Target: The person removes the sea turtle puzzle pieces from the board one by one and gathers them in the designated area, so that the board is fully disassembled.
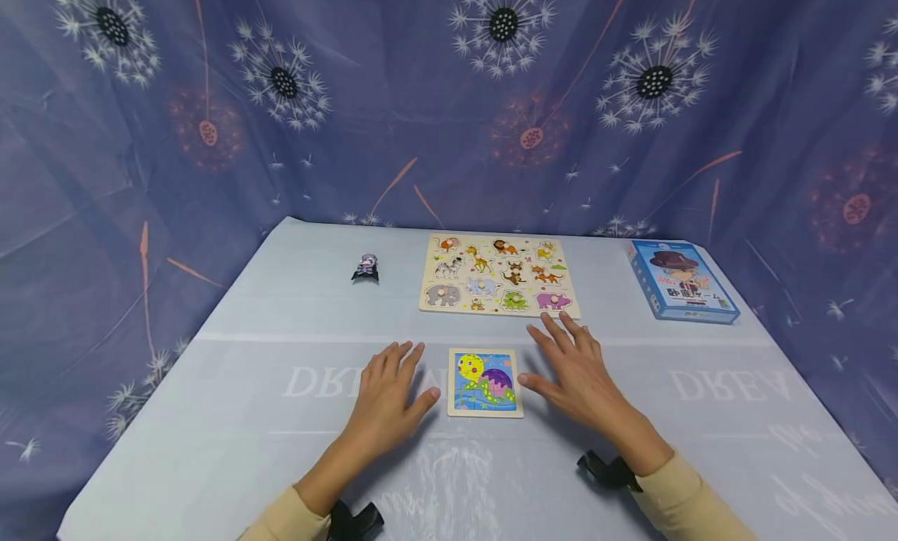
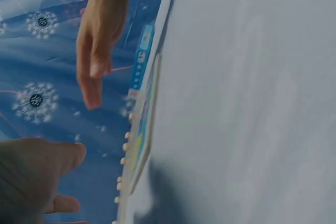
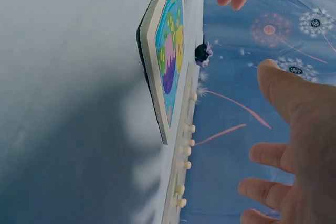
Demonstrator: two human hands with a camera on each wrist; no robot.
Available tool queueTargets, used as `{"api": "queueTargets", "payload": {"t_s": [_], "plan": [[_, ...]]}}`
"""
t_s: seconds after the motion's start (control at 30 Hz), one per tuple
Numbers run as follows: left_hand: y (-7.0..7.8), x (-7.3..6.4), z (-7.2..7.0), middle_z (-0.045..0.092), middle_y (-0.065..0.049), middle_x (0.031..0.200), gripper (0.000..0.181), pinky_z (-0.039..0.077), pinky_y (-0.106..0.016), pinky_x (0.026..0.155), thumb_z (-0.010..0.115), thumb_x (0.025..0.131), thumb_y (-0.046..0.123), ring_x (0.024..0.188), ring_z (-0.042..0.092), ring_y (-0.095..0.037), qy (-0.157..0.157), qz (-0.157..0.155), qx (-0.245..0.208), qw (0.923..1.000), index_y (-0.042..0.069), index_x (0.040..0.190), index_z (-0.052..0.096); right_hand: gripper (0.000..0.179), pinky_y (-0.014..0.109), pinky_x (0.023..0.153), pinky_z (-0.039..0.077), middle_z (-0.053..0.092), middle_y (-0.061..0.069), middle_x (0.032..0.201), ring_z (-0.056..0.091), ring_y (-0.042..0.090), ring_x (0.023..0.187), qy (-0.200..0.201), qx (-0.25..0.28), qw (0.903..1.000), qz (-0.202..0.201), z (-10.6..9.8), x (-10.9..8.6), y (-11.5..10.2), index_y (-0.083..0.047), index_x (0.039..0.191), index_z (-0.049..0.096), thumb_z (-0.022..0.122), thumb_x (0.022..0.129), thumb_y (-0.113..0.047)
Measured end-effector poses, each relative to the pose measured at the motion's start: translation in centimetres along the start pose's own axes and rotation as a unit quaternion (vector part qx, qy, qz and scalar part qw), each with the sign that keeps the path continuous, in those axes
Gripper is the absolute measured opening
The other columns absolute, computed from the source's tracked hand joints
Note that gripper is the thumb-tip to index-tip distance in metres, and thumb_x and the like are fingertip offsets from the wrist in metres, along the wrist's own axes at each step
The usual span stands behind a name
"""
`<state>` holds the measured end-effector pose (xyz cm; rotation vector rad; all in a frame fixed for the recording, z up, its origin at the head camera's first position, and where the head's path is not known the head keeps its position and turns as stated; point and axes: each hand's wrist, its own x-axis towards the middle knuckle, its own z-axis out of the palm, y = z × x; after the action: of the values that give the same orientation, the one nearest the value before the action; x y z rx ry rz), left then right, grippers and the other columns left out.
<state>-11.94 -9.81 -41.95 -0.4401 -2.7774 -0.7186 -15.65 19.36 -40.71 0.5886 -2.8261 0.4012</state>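
Observation:
A small square jigsaw puzzle (image 1: 486, 383) in a pale wooden frame lies flat on the table, its picture a yellow and purple turtle on blue. On its left my left hand (image 1: 387, 404) hovers with fingers spread loosely, holding nothing. Over on the right, my right hand (image 1: 578, 373) is likewise spread and bare, the thumb near the frame's right edge. The right wrist view shows the puzzle (image 3: 170, 51) edge-on, apart from the right hand (image 3: 299, 145). In the left wrist view the left hand (image 2: 39, 177) is also off the table.
Behind the puzzle lies a wooden animal peg board (image 1: 500, 274) with small knobs. A blue box (image 1: 684, 282) with a cartoon figure stands at the back right, a small purple-haired figurine (image 1: 366, 268) at the back left. A patterned blue curtain (image 1: 393, 97) hangs behind the table (image 1: 231, 401).

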Motion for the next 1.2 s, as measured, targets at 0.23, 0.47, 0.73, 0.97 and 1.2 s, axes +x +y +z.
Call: {"api": "queueTargets", "payload": {"t_s": [0.23, 0.47, 0.73, 0.97, 1.2], "plan": [[0.6, -0.3, 1.6, 0.055, -0.009, 0.123, 0.053, 0.036, -0.046, 0.091, 0.071, 0.081, 0.026, 0.119, 0.044, -0.028, 0.004, 0.003, -0.053, 0.9986, 0.01, 0.129, 0.056, 0.071, 0.058, 0.105, 0.025, 0.04, 0.011, 0.148, 0.025, 0.036, 0.141, -0.018, 0.04, 0.9982, -0.041, 0.7, 1.2, -0.3, -0.015, 0.14, 0.046, 0.069, 0.08, -0.047], [1.1, -0.1, 2.5, 0.058, -0.005, 0.11, 0.043, 0.037, -0.043, 0.087, 0.075, 0.076, 0.019, 0.106, 0.045, -0.023, 0.014, -0.006, -0.092, 0.9956, 0.011, 0.117, 0.065, 0.067, 0.055, 0.105, 0.029, 0.048, 0.007, 0.142, 0.034, 0.032, 0.136, -0.044, 0.053, 0.9954, -0.066, 1.5, 2.4, -0.5, -0.017, 0.138, 0.048, 0.066, 0.082, -0.049], [1.1, 0.0, 3.7, 0.058, -0.001, 0.103, 0.041, 0.033, -0.037, 0.082, 0.079, 0.073, 0.023, 0.099, 0.044, -0.018, 0.034, -0.009, -0.095, 0.9949, 0.012, 0.111, 0.069, 0.061, 0.05, 0.102, 0.035, 0.054, 0.003, 0.133, 0.043, 0.025, 0.124, -0.074, 0.075, 0.99, -0.094, 2.3, 4.0, -0.7, -0.019, 0.134, 0.052, 0.068, 0.082, -0.046], [1.4, 0.1, 4.4, 0.057, 0.002, 0.099, 0.037, 0.031, -0.037, 0.08, 0.079, 0.071, 0.024, 0.097, 0.044, -0.018, 0.056, 0.001, -0.08, 0.9952, 0.013, 0.106, 0.072, 0.047, 0.042, 0.095, 0.039, 0.058, -0.004, 0.12, 0.044, 0.017, 0.111, -0.109, 0.118, 0.9732, -0.164, 3.0, 5.9, -0.9, -0.018, 0.123, 0.061, 0.071, 0.082, -0.037], [1.4, 0.1, 4.8, 0.057, 0.004, 0.098, 0.036, 0.03, -0.036, 0.079, 0.08, 0.07, 0.025, 0.096, 0.043, -0.016, 0.064, 0.009, -0.068, 0.9956, 0.014, 0.105, 0.074, 0.041, 0.036, 0.089, 0.038, 0.057, -0.006, 0.113, 0.042, 0.013, 0.103, -0.157, 0.114, 0.9551, -0.224, 3.5, 8.0, -0.9, -0.025, 0.122, 0.061, 0.07, 0.083, -0.036]]}}
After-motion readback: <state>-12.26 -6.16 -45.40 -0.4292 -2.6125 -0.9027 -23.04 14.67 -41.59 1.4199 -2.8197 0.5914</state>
